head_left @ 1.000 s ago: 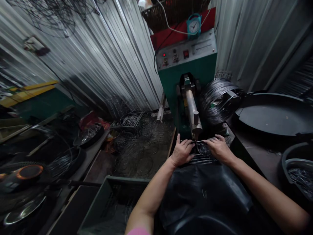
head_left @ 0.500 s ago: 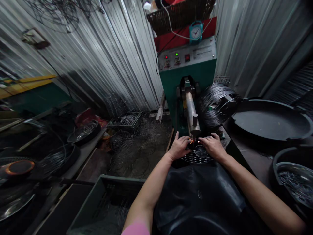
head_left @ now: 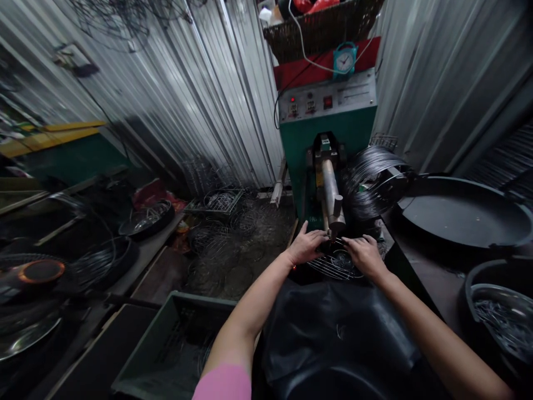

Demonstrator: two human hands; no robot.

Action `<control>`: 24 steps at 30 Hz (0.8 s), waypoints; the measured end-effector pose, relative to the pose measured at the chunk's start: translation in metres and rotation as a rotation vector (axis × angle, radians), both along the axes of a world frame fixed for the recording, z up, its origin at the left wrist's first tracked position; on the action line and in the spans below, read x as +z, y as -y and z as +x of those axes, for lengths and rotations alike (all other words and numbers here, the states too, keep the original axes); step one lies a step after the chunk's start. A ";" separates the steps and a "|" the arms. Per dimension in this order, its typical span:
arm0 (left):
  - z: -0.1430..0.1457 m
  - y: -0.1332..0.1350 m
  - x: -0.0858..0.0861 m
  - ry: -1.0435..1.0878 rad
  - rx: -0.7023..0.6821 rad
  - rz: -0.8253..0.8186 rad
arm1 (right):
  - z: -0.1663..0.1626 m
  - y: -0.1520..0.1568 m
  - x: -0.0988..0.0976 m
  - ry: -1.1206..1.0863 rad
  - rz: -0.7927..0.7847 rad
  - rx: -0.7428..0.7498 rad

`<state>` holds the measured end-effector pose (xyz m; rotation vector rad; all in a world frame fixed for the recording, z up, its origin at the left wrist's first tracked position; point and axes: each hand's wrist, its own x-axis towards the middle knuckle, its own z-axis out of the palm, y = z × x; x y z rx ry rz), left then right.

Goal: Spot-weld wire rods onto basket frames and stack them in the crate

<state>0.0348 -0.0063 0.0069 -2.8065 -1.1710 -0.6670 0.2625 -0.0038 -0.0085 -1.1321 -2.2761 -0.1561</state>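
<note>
A round wire rack [head_left: 331,269] of thin parallel rods lies below the tip of a green spot welder [head_left: 296,147], close in front of my apron. My left hand [head_left: 307,246] pinches the rack's far left rim, thumb raised, fingertips close to the electrode [head_left: 334,226]. Across from it, my right hand [head_left: 366,255] grips the rim on the right with its fingers closed. Small wire pieces show through the rack's middle. My fingers hide part of the rim.
A wire coil [head_left: 372,178] stands right of the welder, beside a wide black pan [head_left: 462,214]. Small metal pieces fill a bowl [head_left: 502,322] at the right. Left of me are a green crate [head_left: 145,344] and heaped wire racks [head_left: 220,244].
Bright sparks at the electrode are gone; one small glowing speck is lower left, near my left wrist. The green panel light has turned off. The view has shifted slightly; both hands keep the rack.
</note>
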 end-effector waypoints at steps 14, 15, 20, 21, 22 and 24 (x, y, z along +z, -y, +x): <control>-0.014 0.140 -0.136 1.284 0.514 -1.019 | 0.084 0.122 -0.096 -0.362 -0.636 -0.190; -0.017 0.145 -0.142 1.376 0.509 -1.034 | 0.084 0.124 -0.100 -0.364 -0.643 -0.192; -0.020 0.153 -0.155 1.599 0.485 -0.864 | 0.062 0.134 -0.100 -0.235 -0.723 0.097; -0.018 0.153 -0.157 1.573 0.497 -0.832 | 0.055 0.138 -0.099 -0.183 -0.755 0.137; -0.016 0.153 -0.158 1.535 0.509 -0.807 | 0.049 0.143 -0.099 -0.124 -0.789 0.141; -0.012 0.155 -0.160 1.445 0.534 -0.771 | 0.039 0.153 -0.099 0.017 -0.856 0.058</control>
